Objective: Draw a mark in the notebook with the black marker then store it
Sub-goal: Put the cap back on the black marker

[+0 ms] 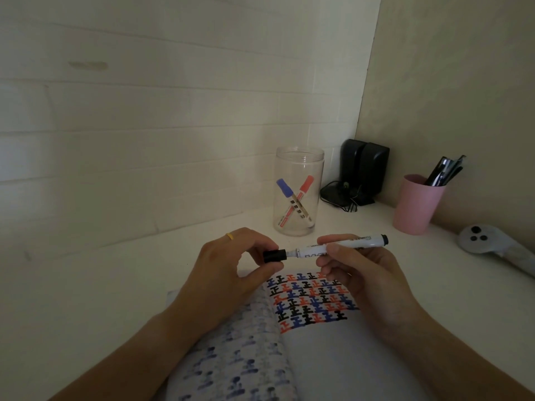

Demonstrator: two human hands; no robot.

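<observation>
1. Head view: black marker (338, 248) held level above the far end of the open notebook (324, 351), long axis running left to right across the desk (101, 285), cap end to the left, butt end to the right.
2. Right hand (356, 273) closed around the white barrel near its middle, thumb and fingertips pinching it; left hand (231, 267) pinched narrow on the black cap (274, 256), thumb below, fingers above.
3. Cap sitting right at the tip end, in line with the barrel; a short grey neck visible between cap and barrel. Hard to tell whether seated, half off or going back on; tip itself hidden inside.
4. Judged key relation: cap and barrel share one axis, so any pull or push has to run straight along it, left hand leftward or rightward, right hand steadying.
5. Right page carrying rows of black, red and blue marks at its far end, near part blank; partly covered by the right hand, so the newest mark cannot be picked out.
6. Clear jar (298, 195) standing beyond the hands toward the back edge of the desk, just left of the marker's middle, holding a blue marker (292, 202) and a red marker (299, 195) crossed; likely the storage spot.
7. Near edge of the notebook cut off by the bottom of the frame.
</observation>
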